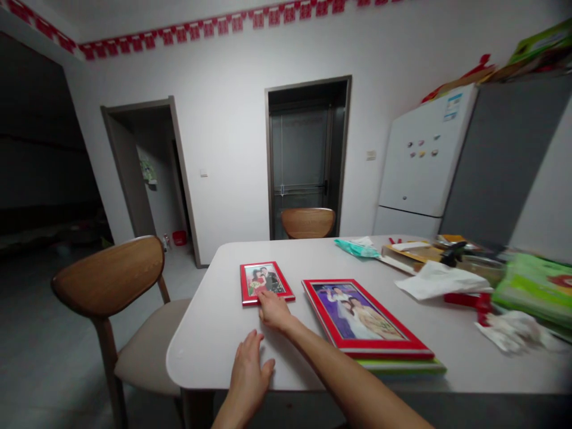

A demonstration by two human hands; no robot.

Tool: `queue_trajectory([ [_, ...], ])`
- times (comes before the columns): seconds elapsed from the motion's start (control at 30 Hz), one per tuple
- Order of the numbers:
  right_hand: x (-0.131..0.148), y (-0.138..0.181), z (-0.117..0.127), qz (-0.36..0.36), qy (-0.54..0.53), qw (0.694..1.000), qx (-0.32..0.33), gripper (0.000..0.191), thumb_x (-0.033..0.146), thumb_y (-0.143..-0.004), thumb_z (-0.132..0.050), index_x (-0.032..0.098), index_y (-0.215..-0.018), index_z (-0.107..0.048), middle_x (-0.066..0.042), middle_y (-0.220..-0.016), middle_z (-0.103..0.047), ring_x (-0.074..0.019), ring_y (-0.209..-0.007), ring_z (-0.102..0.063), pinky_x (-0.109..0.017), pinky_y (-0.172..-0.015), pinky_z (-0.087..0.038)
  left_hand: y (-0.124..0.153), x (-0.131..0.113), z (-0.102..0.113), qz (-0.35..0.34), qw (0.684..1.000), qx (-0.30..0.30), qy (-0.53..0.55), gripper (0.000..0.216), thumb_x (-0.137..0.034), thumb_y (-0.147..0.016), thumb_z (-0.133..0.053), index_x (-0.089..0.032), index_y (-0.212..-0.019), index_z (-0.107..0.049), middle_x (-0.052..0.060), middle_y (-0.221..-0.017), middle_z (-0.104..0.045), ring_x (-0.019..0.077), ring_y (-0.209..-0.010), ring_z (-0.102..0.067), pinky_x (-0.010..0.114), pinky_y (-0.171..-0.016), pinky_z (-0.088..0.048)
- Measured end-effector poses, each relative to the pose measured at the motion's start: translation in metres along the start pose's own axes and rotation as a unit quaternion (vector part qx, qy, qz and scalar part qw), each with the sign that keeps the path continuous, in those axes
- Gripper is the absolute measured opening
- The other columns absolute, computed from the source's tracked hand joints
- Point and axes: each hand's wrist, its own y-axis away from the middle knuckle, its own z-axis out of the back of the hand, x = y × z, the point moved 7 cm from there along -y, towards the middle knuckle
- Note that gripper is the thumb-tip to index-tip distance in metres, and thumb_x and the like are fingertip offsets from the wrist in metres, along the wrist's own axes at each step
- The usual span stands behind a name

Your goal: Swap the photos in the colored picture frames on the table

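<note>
A small red photo frame (245,285) lies flat on the white table, its picture facing up. My right hand (273,311) is at its near edge, fingers curled over the border with the thumb side partly hidden. Just above the table's near side, my left hand (251,364) holds nothing, thumb apart from the fingers. To the right, a larger red photo frame (379,344) rests on top of a green frame (402,365), of which only the near edge shows.
Paper tissues (442,280), a teal packet (357,248), a cardboard piece (411,253) and a green bag (536,289) clutter the table's right side. One wooden chair (111,274) stands at left, another chair (308,222) behind the table. A white fridge (420,161) is at back right.
</note>
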Motion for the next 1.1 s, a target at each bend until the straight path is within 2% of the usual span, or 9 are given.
queue_trajectory([
  [0.17, -0.005, 0.009, -0.003, -0.004, 0.012, 1.000, 0.007, 0.046, 0.015, -0.067, -0.044, 0.017, -0.113, -0.044, -0.011, -0.118, -0.046, -0.0248, -0.108, -0.037, -0.043, -0.086, -0.026, 0.001, -0.004, 0.004, -0.024, 0.998, -0.004, -0.059, 0.048, -0.018, -0.065, -0.046, -0.008, -0.112, -0.047, 0.016, -0.124, -0.043, 0.0246, -0.116, -0.036, 0.042, -0.098, -0.026],
  [0.33, 0.008, 0.069, 0.005, 0.055, -0.076, 0.996, -0.006, 0.042, 0.012, -0.067, -0.041, 0.021, -0.106, -0.053, -0.006, -0.112, -0.053, -0.0211, -0.103, -0.042, -0.036, -0.086, -0.029, 0.012, -0.018, 0.007, -0.081, 0.990, -0.008, -0.115, 0.054, -0.015, -0.063, -0.047, -0.011, -0.117, -0.041, 0.013, -0.129, -0.036, 0.0241, -0.121, -0.028, 0.047, -0.099, -0.022],
  [0.43, 0.007, 0.106, 0.017, 0.066, -0.235, 0.970, -0.009, 0.036, 0.013, -0.069, -0.038, 0.020, -0.098, -0.058, -0.005, -0.098, -0.060, -0.0194, -0.092, -0.050, -0.034, -0.082, -0.036, 0.021, -0.028, -0.001, -0.098, 0.986, 0.020, -0.134, 0.060, -0.015, -0.061, -0.052, -0.011, -0.120, -0.038, 0.013, -0.130, -0.035, 0.0255, -0.121, -0.027, 0.048, -0.099, -0.021],
  [0.53, -0.013, 0.125, 0.034, 0.004, -0.356, 0.933, -0.058, 0.029, 0.021, -0.073, -0.039, 0.020, -0.094, -0.059, -0.005, -0.094, -0.061, -0.0187, -0.087, -0.054, -0.032, -0.079, -0.040, 0.026, -0.040, -0.017, -0.099, 0.982, 0.061, -0.146, 0.064, -0.017, -0.057, -0.060, -0.012, -0.118, -0.041, 0.014, -0.128, -0.037, 0.0284, -0.120, -0.029, 0.050, -0.099, -0.021],
  [0.73, -0.038, 0.133, 0.057, -0.057, -0.417, 0.894, -0.154, 0.026, 0.026, -0.070, -0.047, 0.019, -0.091, -0.060, -0.006, -0.096, -0.060, -0.0200, -0.088, -0.054, -0.033, -0.081, -0.041, 0.029, -0.061, -0.032, -0.117, 0.982, 0.092, -0.113, 0.053, -0.008, -0.060, -0.054, -0.013, -0.112, -0.047, 0.013, -0.119, -0.049, 0.0272, -0.114, -0.038, 0.043, -0.095, -0.031],
  [0.83, -0.045, 0.133, 0.068, -0.076, -0.426, 0.876, -0.214, 0.030, 0.029, -0.071, -0.046, 0.019, -0.097, -0.057, -0.007, -0.102, -0.058, -0.0197, -0.091, -0.053, -0.033, -0.082, -0.040, 0.029, -0.063, -0.016, -0.115, 0.987, 0.076, -0.079, 0.050, -0.007, -0.060, -0.052, -0.013, -0.110, -0.049, 0.013, -0.117, -0.051, 0.0270, -0.112, -0.041, 0.042, -0.094, -0.033],
  [0.93, -0.050, 0.131, 0.075, -0.098, -0.441, 0.855, -0.254, 0.036, 0.034, -0.072, -0.045, 0.019, -0.104, -0.052, -0.008, -0.106, -0.056, -0.0200, -0.095, -0.051, -0.034, -0.084, -0.039, 0.028, -0.067, 0.021, -0.089, 0.996, -0.011, 0.014, 0.043, -0.011, -0.065, -0.051, -0.016, -0.108, -0.048, 0.012, -0.115, -0.052, 0.0257, -0.108, -0.045, 0.042, -0.092, -0.035],
  [1.0, -0.044, 0.125, 0.073, -0.090, -0.449, 0.858, -0.233, 0.040, 0.037, -0.073, -0.045, 0.019, -0.107, -0.051, -0.009, -0.110, -0.054, -0.0203, -0.098, -0.050, -0.036, -0.086, -0.038, 0.028, -0.068, 0.047, -0.063, 0.988, -0.083, 0.118, 0.034, -0.018, -0.072, -0.047, -0.019, -0.106, -0.046, 0.010, -0.113, -0.053, 0.0228, -0.105, -0.048, 0.040, -0.089, -0.038],
  [1.1, -0.021, 0.114, 0.058, -0.044, -0.444, 0.884, -0.143, 0.042, 0.039, -0.073, -0.045, 0.020, -0.110, -0.051, -0.008, -0.114, -0.052, -0.0203, -0.103, -0.047, -0.036, -0.089, -0.035, 0.031, -0.061, 0.070, -0.009, 0.948, -0.148, 0.280, 0.036, -0.026, -0.076, -0.047, -0.021, -0.111, -0.036, 0.008, -0.109, -0.054, 0.0198, -0.099, -0.053, 0.034, -0.082, -0.044],
])
